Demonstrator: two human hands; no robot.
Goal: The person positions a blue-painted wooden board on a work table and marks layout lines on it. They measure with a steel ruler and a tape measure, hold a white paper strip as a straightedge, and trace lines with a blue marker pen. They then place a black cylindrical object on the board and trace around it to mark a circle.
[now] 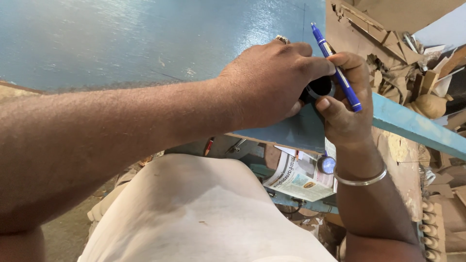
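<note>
Left hand (264,85) cupped over small black round object (320,87) at blue surface (145,39) near edge; right hand (344,104) touching it, fingers pinching blue marker (336,68), long axis tip-up, slanting away.

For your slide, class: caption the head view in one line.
Both hands grip a black round object on a blue board; right hand also holds a blue pen.

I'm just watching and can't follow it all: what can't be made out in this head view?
- Round black object: mostly covered by the left hand and right hand; its kind can't be told.
- Blue pen: its lower end passes behind the right hand's fingers.
- Blue board: cut off by the top and left edges.
- Newspaper: partly behind the right wrist.
</note>
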